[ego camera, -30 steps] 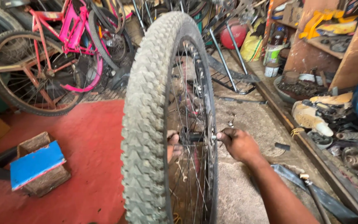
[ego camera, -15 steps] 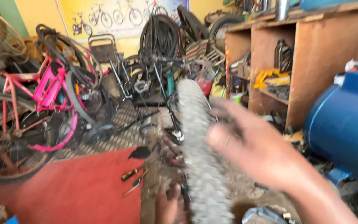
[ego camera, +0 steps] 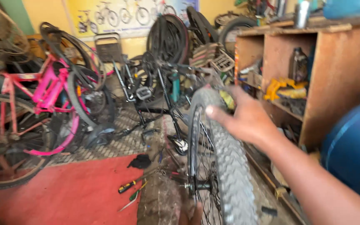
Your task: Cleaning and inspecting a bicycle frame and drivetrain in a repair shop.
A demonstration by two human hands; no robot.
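Resting right hand (ego camera: 246, 118), fingers (ego camera: 219, 114) loosely spread, on upright knobby wheel (ego camera: 230, 175) near red mat (ego camera: 63, 196); left hand (ego camera: 190, 214) at hub, grip hidden; screwdrivers (ego camera: 130, 189) alongside.

Right hand (ego camera: 246, 118) now atop wheel (ego camera: 226, 175)

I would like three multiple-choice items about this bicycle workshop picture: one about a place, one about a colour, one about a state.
1. Where is the right hand?
A. on top of the knobby wheel
B. on the blue barrel
C. on the floor

2. What colour is the bicycle frame on the left?
A. green
B. pink
C. white

3. How does the knobby wheel stand?
A. flat on the floor
B. hung on the wall
C. upright

Answers: 1 A, the hand meets the tyre's top. 2 B, its tubes are bright pink. 3 C, the tyre rises vertically from below.
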